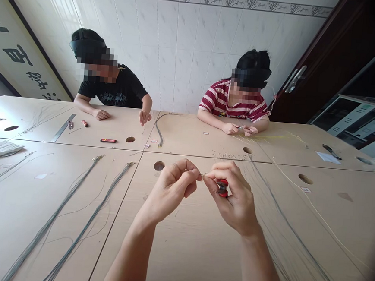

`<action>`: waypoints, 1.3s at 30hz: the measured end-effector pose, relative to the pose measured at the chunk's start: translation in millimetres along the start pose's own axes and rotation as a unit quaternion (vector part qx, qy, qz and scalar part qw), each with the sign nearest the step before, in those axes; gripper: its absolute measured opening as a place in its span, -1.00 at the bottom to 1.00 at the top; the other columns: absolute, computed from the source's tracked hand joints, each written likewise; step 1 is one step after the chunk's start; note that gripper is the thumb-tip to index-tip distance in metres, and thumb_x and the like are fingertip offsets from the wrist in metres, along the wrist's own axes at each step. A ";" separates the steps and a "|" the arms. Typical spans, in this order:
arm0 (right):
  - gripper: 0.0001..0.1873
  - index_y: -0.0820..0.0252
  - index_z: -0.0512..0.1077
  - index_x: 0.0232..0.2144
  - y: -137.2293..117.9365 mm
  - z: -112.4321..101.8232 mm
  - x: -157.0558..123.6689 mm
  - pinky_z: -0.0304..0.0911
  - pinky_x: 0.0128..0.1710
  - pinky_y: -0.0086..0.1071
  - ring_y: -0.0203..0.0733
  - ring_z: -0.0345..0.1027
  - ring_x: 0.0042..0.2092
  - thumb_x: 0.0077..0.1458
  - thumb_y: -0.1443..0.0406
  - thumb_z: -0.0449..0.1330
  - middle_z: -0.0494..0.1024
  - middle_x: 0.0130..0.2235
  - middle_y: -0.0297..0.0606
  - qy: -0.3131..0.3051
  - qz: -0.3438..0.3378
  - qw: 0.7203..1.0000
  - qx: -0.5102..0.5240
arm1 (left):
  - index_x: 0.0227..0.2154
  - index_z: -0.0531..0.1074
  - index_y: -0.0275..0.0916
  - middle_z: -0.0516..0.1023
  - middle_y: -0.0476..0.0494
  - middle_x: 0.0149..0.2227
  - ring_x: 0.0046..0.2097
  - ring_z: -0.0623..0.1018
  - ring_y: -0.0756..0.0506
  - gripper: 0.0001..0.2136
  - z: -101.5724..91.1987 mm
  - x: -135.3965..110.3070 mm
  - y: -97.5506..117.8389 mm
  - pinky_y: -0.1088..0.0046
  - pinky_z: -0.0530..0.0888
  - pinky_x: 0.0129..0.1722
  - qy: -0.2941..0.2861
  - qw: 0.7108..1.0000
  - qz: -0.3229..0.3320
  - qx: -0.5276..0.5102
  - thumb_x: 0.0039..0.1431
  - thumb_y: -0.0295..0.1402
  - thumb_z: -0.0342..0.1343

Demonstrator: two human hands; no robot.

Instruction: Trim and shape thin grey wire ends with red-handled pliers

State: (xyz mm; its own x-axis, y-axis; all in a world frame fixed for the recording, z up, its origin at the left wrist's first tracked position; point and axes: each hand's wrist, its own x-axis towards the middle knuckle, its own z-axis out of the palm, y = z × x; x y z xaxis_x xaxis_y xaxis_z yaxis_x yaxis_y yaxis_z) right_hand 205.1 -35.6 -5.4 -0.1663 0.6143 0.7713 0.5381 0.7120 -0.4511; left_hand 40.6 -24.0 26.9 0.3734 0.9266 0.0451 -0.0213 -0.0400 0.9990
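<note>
My left hand (172,187) is raised over the table with thumb and forefinger pinched on a thin wire end (201,175). My right hand (231,196) meets it from the right, fingers curled round small red-handled pliers (222,187) and also pinching at the wire end. Both hands hover above the wooden table (178,252). Long bundles of grey wire (80,218) lie to the left of my arms, and more wires (296,240) run off to the right.
Two people sit across the table, one in black (113,89), one in a striped shirt (232,103), each handling wires. A metal ruler (63,127), small red tools (108,140), round cable holes (158,165) and a dark door (312,72) are in view.
</note>
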 end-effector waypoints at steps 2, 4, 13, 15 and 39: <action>-0.84 0.08 0.31 -0.28 -0.1 -0.1 -0.1 0.18 -0.29 -0.30 -0.24 0.27 -0.26 0.18 0.45 0.13 0.38 -0.27 -0.30 -0.002 -0.001 1.000 0.000 | -0.48 0.28 -0.23 0.14 0.13 -0.65 -0.56 0.09 0.08 -0.84 -0.2 -0.1 0.7 0.51 0.03 -0.56 0.000 1.000 -0.002 0.000 0.22 -0.40 -0.08; -0.85 0.07 0.32 -0.28 0.0 -0.2 -0.3 0.19 -0.29 -0.30 -0.23 0.27 -0.26 0.19 0.45 0.13 0.38 -0.28 -0.29 -0.003 -0.001 1.000 -0.002 | -0.49 0.27 -0.23 0.15 0.13 -0.65 -0.56 0.09 0.08 -0.84 -0.2 -0.3 1.6 0.50 0.03 -0.56 0.000 1.000 -0.003 0.002 0.21 -0.40 -0.07; -0.84 0.06 0.32 -0.28 2.2 -0.8 -0.3 0.19 -0.24 -0.27 -0.21 0.28 -0.24 0.18 0.45 0.13 0.39 -0.27 -0.30 -0.019 0.000 1.000 -0.009 | -0.51 0.27 -0.23 0.12 0.13 -0.65 -0.56 0.08 0.09 -0.82 -1.9 0.5 0.6 0.51 0.02 -0.56 -0.003 1.000 0.002 -0.004 0.22 -0.38 -0.03; -0.83 0.06 0.32 -0.28 2.2 -1.2 0.0 0.19 -0.22 -0.26 -0.21 0.28 -0.24 0.18 0.46 0.13 0.39 -0.27 -0.30 -0.021 -0.003 1.000 -0.010 | -0.51 0.27 -0.23 0.11 0.14 -0.65 -0.56 0.07 0.09 -0.83 -2.7 1.0 -0.5 0.51 0.02 -0.56 -0.006 1.000 0.004 -0.008 0.21 -0.40 -0.04; -0.81 0.09 0.31 -0.29 -0.7 -1.5 0.9 0.15 -0.23 -0.32 -0.27 0.25 -0.26 0.15 0.49 0.15 0.38 -0.27 -0.34 -0.016 -0.008 1.000 0.007 | -0.33 0.40 -0.24 0.36 0.10 -0.58 -0.59 0.18 0.14 -0.97 -14.7 -0.8 -2.3 0.61 0.16 -0.61 -0.010 0.995 0.098 0.033 0.20 -0.45 0.07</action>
State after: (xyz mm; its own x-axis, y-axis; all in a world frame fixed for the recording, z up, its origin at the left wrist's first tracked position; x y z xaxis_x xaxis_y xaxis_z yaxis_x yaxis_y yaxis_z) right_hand 205.9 -36.1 -3.7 -0.2011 0.6140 0.7632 0.5241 0.7257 -0.4458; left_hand 26.7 -19.2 24.4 0.3872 0.8908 0.2376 -0.0339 -0.2437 0.9693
